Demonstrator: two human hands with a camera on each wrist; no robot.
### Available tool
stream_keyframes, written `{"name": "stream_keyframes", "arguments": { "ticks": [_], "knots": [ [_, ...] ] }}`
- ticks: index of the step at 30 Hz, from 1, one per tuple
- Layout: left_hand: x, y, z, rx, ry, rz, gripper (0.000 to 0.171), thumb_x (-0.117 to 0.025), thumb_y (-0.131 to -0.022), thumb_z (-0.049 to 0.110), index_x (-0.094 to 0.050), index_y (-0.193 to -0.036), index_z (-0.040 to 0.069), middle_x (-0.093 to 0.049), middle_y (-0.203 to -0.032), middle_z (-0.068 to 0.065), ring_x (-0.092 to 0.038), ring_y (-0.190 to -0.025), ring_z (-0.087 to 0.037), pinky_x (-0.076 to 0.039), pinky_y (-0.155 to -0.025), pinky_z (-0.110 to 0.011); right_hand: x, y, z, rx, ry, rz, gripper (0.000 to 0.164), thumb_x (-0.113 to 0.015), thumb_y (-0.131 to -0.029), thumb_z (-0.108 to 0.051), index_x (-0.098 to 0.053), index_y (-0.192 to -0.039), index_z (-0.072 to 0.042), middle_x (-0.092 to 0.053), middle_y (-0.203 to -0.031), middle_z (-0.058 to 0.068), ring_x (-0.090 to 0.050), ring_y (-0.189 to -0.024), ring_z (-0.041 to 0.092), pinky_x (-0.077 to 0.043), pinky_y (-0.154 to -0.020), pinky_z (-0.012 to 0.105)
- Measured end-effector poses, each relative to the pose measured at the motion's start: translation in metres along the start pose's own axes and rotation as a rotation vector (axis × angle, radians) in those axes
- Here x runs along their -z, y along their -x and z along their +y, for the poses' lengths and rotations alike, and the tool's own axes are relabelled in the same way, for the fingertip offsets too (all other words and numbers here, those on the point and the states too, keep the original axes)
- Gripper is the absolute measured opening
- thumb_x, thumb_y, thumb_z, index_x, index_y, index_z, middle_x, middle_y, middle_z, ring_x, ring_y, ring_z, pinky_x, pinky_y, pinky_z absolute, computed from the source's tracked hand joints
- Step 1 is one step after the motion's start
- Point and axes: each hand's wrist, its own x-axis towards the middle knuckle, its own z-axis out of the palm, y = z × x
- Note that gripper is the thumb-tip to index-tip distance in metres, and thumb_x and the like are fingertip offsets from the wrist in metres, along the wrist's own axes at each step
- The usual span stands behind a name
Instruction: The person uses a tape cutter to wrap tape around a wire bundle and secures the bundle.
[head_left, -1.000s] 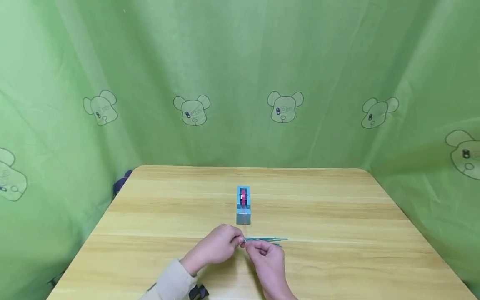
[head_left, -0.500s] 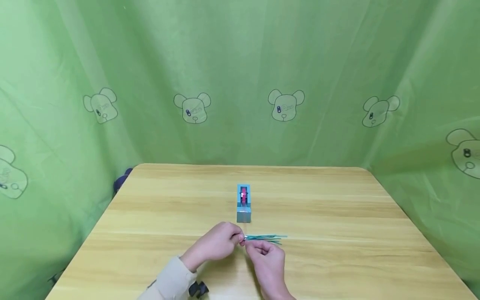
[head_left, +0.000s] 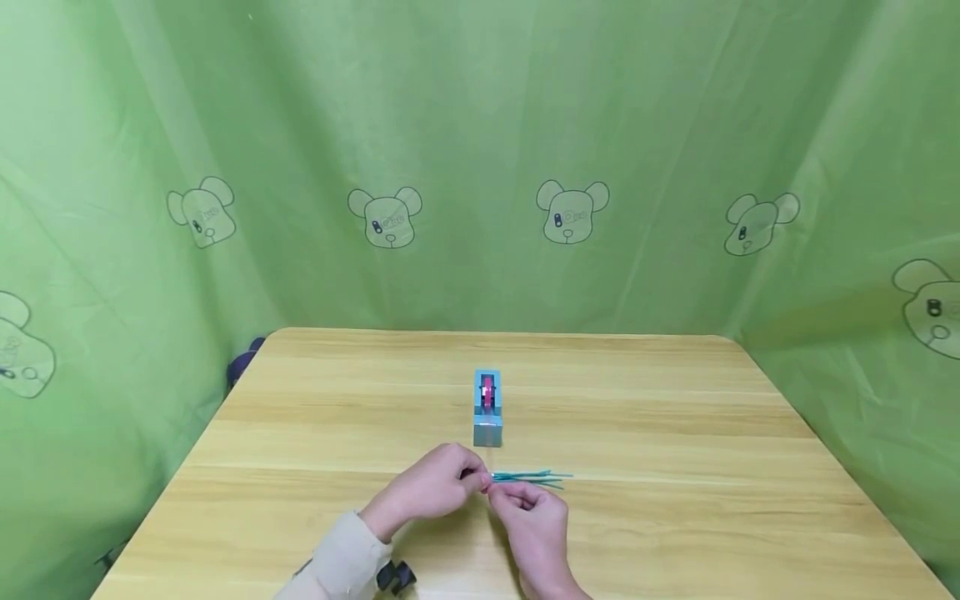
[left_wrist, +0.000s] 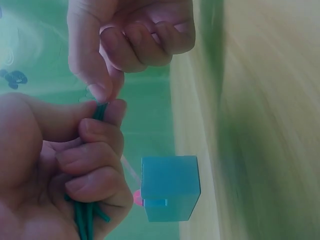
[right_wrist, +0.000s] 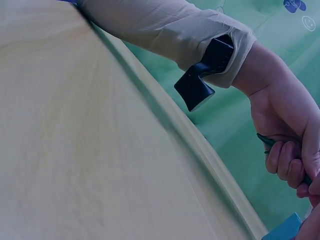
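Observation:
In the head view, my left hand [head_left: 438, 483] and my right hand [head_left: 536, 529] meet at a bundle of thin green sticks [head_left: 525, 477]. My left hand [left_wrist: 75, 160] curls round the sticks; several ends [left_wrist: 86, 217] stick out below its fingers in the left wrist view. At the other side of its grip, the thumb and forefinger of my right hand [left_wrist: 130, 42] pinch the bundle. A blue tape dispenser [head_left: 487, 429] with a pink roll [head_left: 487, 392] stands just beyond the hands. A clear tape strip [left_wrist: 131, 169] runs from it toward the left fingers; its end is hidden.
The wooden table [head_left: 675, 417] carries the dispenser near its middle. A black camera [right_wrist: 205, 75] sits on the left sleeve [right_wrist: 155, 30]. Green curtain [head_left: 480, 125] with bear-head drawings surrounds the table. A dark purple object [head_left: 242, 362] shows beyond the table's left edge.
Both hands stay together at the bundle, with only slight finger movement. The sticks' far ends have shifted a little. The dispenser has not moved on the table.

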Motion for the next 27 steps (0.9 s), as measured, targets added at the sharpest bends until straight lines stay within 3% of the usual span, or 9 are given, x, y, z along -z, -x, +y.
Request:
{"name": "stream_keyframes", "arguments": {
  "ticks": [8, 15, 27],
  "knots": [
    [-0.0018, -0.0004, -0.0006, 0.013, 0.009, 0.019, 0.021, -0.060, -0.097, 0.009, -0.076, -0.084, 0.013, -0.048, -0.055, 0.009, -0.037, -0.047, -0.003, -0.033, -0.046, -0.020, -0.0030, 0.0010, -0.0004, -0.053, 0.026, 0.046, 0.014, -0.081, -0.081, -0.010, -0.075, -0.087, 0.002, -0.068, -0.074, 0.005, -0.060, -0.069, 0.010, -0.049, -0.061, 0.020],
    [-0.0027, -0.0004, -0.0018, 0.012, 0.022, 0.034, 0.023, -0.060, -0.096, 0.008, -0.075, -0.079, 0.013, -0.042, -0.052, 0.009, -0.034, -0.045, -0.003, -0.030, -0.044, -0.020, -0.0039, -0.0004, 0.0018, -0.093, 0.033, 0.057, 0.019, -0.082, -0.082, -0.015, -0.075, -0.089, 0.002, -0.071, -0.078, 0.006, -0.061, -0.070, 0.010, -0.049, -0.062, 0.021],
    [-0.0023, 0.0006, -0.0019, 0.047, 0.002, 0.033, 0.019, -0.062, -0.095, 0.010, -0.079, -0.087, 0.013, -0.042, -0.049, 0.009, -0.033, -0.042, -0.002, -0.028, -0.042, -0.019, -0.0050, -0.0014, 0.0053, -0.086, 0.021, 0.057, 0.022, -0.082, -0.081, -0.014, -0.074, -0.088, 0.005, -0.071, -0.078, 0.009, -0.064, -0.070, 0.012, -0.052, -0.065, 0.023]
  ]
}}
